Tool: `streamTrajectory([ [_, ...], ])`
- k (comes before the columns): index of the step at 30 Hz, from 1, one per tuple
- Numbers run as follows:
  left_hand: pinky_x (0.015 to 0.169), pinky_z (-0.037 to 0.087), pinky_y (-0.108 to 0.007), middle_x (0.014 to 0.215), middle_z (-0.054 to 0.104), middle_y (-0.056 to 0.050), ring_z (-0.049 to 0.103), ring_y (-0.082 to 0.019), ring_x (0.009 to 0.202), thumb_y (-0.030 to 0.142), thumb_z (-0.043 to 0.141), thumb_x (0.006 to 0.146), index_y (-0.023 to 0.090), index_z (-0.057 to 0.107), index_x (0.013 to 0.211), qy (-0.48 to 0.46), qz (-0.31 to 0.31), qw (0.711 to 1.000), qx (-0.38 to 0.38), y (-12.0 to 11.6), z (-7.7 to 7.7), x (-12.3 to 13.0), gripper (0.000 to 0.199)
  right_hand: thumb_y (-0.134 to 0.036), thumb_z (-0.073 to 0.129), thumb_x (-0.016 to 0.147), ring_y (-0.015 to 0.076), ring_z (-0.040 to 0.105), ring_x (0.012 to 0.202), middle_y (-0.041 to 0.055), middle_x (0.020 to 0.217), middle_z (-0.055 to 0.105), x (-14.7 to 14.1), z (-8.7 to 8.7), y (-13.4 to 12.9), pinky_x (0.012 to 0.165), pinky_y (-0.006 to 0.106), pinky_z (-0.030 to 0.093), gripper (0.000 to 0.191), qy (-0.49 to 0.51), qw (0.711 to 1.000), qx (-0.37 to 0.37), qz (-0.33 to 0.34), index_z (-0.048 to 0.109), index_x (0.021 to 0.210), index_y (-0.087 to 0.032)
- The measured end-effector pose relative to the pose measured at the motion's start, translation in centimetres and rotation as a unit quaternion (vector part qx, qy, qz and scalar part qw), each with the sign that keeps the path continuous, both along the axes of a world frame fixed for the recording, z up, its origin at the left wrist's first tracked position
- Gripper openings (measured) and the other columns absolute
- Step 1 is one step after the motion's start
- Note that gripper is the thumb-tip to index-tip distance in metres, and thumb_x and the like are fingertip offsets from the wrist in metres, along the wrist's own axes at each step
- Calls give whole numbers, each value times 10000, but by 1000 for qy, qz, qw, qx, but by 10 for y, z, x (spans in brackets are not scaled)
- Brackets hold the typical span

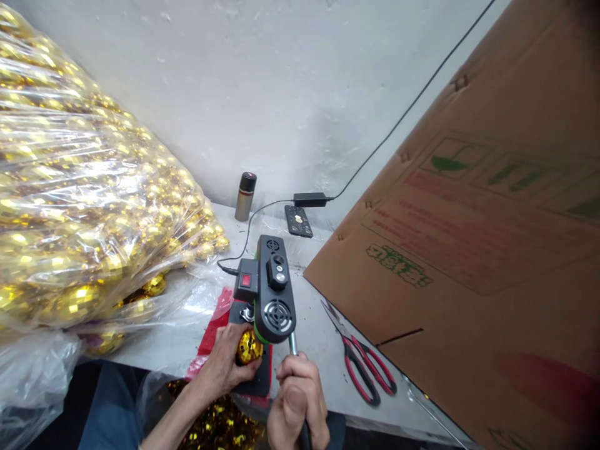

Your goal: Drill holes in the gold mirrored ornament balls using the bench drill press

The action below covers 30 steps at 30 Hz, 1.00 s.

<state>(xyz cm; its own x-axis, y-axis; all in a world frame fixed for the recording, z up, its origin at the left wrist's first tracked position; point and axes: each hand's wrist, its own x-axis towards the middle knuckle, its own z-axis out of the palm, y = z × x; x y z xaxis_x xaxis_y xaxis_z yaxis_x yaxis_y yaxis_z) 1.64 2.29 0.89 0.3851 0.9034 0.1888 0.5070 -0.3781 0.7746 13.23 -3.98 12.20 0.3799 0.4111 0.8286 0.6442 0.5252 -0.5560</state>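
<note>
Now, far left, we see a big clear bag of gold mirror balls [79, 187] heaped on the white surface [314, 337]. Moving in, our left hand [229, 362] is curled around one small gold ball [249, 347], fingers pinching it against the base of the black press machine [269, 287], right under the machine's head. Just beside it, our right hand [297, 400] is closed in a fist around the machine's metal lever [293, 344], below and right of the ball. Behind the machine stand a small canister [245, 196], a remote [299, 220] and a power adapter [309, 199]. Further right, red-handled scissors [363, 365] lie flat, near a large cardboard box [469, 250] leaning in.
</note>
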Motion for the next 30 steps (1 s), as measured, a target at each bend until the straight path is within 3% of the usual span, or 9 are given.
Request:
streamTrajectory([
  [10,912,491,-423,1063,693,-81,608,-297,994,260,775,778,205,658,1177,-5,13,1000,7,-2,-3,3,420,-172,400,1065,119,509,603,-53,712,570,-2,-6,2,915,311,502,347,19,1000,4,-3,502,741,-244],
  [16,891,504,-419,1036,690,-79,608,-300,981,262,779,761,209,666,1170,-4,20,1000,-1,-1,0,4,428,-220,406,1082,118,514,571,-53,680,557,-5,-6,3,882,312,523,360,19,999,17,-32,477,729,-245],
  [21,888,508,-425,1049,689,-79,604,-304,988,278,781,761,217,668,1163,-1,26,1000,-7,-1,2,5,422,-206,403,1087,123,546,626,-46,716,588,-6,-6,0,936,333,515,339,35,999,-18,-16,505,766,-245],
  [26,907,513,-444,1055,689,-87,606,-321,1014,272,777,763,211,666,1140,-4,24,999,-20,-1,6,6,397,-192,397,1081,110,515,587,-56,696,560,-1,-10,5,892,297,514,365,3,999,28,-17,489,732,-242],
  [30,914,517,-448,1054,696,-90,616,-329,1023,256,783,751,212,674,1113,-2,25,999,-33,-1,13,7,380,-195,392,1084,87,544,600,-70,713,555,3,-11,7,927,273,517,370,-10,1000,22,-9,474,726,-234],
])
